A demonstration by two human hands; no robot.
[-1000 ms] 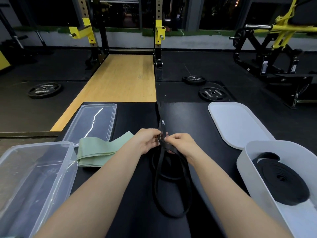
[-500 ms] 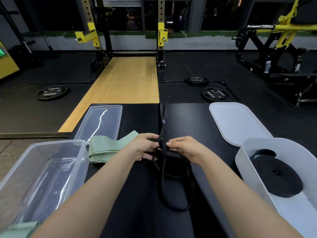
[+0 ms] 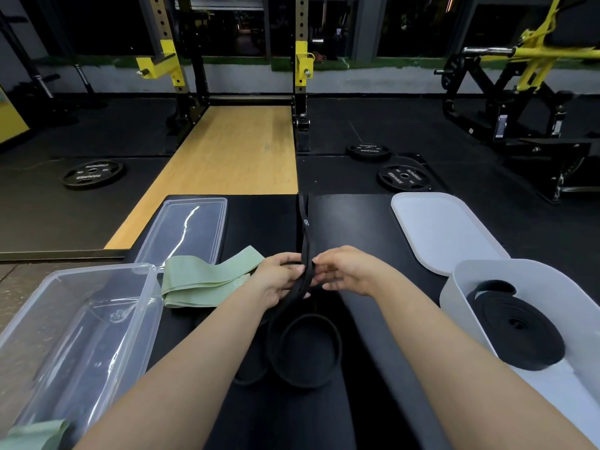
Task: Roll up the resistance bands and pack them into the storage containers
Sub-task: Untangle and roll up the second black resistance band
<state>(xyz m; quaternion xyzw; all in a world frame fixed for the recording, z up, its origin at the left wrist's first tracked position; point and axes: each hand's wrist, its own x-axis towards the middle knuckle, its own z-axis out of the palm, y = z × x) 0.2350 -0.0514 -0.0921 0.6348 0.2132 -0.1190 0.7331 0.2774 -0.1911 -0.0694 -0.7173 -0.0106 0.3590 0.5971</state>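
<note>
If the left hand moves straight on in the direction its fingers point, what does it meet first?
Probably the right hand: the left hand points rightward across the long black rubber resistance band both hold. Depth unclear.

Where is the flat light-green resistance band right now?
The light-green resistance band lies left of centre on the black table, between the clear plastic container and the left hand.

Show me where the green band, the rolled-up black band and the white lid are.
green band (image 3: 207, 280), head view, on the middle of its folded flat face.
rolled-up black band (image 3: 516, 329), head view, on the top of the coil inside the white container.
white lid (image 3: 441, 232), head view, on its bare flat top.
</note>
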